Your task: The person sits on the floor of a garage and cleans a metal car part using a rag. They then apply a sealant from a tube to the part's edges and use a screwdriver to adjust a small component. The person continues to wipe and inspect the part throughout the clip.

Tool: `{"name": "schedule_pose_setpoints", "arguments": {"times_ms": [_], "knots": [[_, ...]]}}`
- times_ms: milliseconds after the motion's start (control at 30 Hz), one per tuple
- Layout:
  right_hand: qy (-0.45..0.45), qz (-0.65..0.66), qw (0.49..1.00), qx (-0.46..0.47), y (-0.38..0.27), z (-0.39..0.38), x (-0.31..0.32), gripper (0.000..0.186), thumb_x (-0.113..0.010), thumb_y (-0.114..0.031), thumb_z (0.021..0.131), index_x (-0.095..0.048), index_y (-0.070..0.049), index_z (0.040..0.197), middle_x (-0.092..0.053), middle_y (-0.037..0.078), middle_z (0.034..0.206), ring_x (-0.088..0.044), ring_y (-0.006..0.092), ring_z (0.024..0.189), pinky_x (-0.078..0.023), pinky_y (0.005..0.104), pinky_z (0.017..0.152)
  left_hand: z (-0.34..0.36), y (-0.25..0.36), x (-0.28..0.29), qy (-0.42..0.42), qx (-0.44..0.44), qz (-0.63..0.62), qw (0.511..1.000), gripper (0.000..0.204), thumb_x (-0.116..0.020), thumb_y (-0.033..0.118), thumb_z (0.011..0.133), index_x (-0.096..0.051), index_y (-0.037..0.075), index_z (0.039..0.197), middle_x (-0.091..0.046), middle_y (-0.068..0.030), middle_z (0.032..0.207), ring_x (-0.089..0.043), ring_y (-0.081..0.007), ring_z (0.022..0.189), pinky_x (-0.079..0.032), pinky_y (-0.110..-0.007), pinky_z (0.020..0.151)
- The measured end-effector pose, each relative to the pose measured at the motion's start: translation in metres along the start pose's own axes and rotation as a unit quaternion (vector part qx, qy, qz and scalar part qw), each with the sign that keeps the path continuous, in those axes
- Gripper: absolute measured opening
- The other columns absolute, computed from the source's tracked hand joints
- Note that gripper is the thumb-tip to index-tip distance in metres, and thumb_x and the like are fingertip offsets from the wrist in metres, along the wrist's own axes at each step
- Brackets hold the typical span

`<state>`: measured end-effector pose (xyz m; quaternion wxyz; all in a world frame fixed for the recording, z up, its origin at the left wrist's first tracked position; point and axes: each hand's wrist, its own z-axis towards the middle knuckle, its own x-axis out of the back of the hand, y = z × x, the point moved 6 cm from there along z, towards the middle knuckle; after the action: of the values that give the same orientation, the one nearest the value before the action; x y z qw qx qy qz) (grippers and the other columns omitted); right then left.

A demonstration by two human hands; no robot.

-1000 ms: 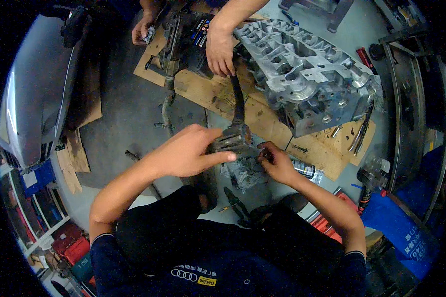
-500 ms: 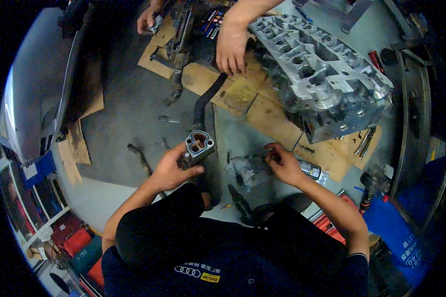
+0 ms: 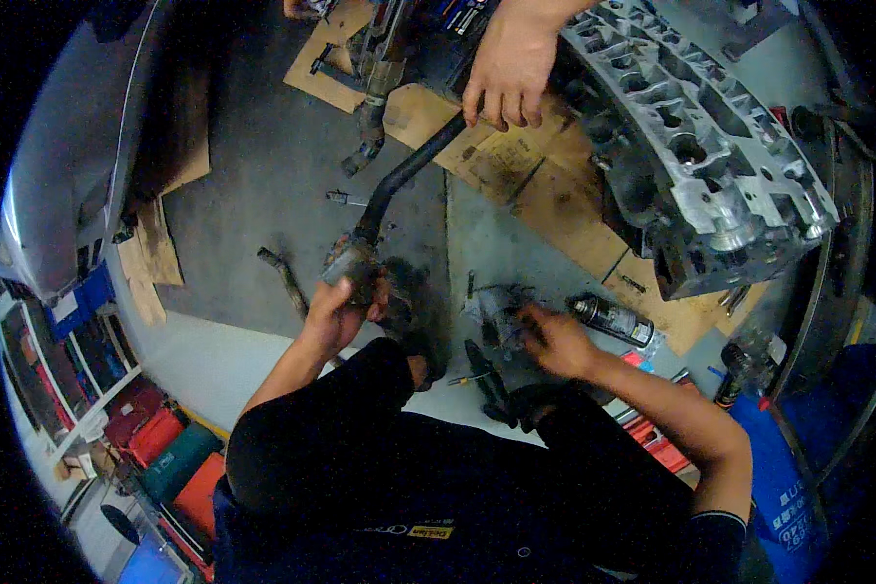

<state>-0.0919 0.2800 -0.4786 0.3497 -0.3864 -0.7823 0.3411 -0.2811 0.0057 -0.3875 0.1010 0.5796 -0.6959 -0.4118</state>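
My left hand (image 3: 333,310) is closed round a small grey metal housing (image 3: 352,261). It is tilted now, its open end turned out of sight. A black hose (image 3: 409,177) runs from behind the housing up to a co-worker's hand (image 3: 508,80); whether hose and housing are joined I cannot tell. My right hand (image 3: 558,343) reaches low at the crumpled clear plastic bag (image 3: 496,307), its fingers bent and smeared by motion. Whether it holds anything does not show. Just right of it lies a black spray can (image 3: 611,319).
A large silver cylinder head (image 3: 711,161) sits at the upper right, above oil-stained cardboard (image 3: 565,209). A metal pipe (image 3: 370,122) and a short tube (image 3: 284,277) lie on the left. Red tool trays (image 3: 657,443) are by my right forearm; a car panel (image 3: 63,165) stands far left.
My left hand has tipped the housing over and drawn it left, so its opening no longer shows. My right hand has moved down over the plastic bag. The view has shifted.
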Motion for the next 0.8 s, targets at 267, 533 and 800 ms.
{"name": "schedule_pose_setpoints", "arguments": {"times_ms": [267,533,800], "knots": [[-0.169,-0.046,0.985,0.012,0.098,-0.025,-0.178,0.034,-0.065,-0.020,0.088,-0.065,0.000,0.115,-0.068,0.028,0.105,-0.066,0.0479,0.097,-0.053,0.0563,0.088,-0.002,-0.008,0.017,0.031,0.026,-0.070,0.997,0.067,-0.060,0.058,0.097,-0.054,-0.001,0.127,-0.057,-0.0105,0.090,-0.046,-0.0181,0.072,-0.038,-0.035,0.067],[-0.240,-0.195,0.950,-0.031,0.119,-0.036,-0.221,0.032,-0.067,-0.033,0.089,-0.073,-0.003,0.099,-0.072,0.023,0.099,-0.070,0.0394,0.094,-0.057,0.0506,0.078,0.003,0.004,-0.003,-0.013,0.015,-0.093,0.995,0.061,-0.057,0.052,0.100,-0.053,-0.002,0.127,-0.054,-0.0092,0.087,-0.044,-0.0174,0.067,-0.037,-0.034,0.066],[-0.160,-0.162,0.956,-0.185,0.078,-0.016,-0.243,0.050,-0.074,-0.051,0.084,-0.073,-0.004,0.103,-0.072,0.020,0.103,-0.072,0.0375,0.096,-0.058,0.0470,0.082,0.004,0.002,-0.004,-0.017,0.002,-0.166,0.986,0.062,-0.047,0.055,0.103,-0.055,-0.003,0.123,-0.051,-0.0081,0.084,-0.040,-0.0149,0.063,-0.034,-0.032,0.064]]}}
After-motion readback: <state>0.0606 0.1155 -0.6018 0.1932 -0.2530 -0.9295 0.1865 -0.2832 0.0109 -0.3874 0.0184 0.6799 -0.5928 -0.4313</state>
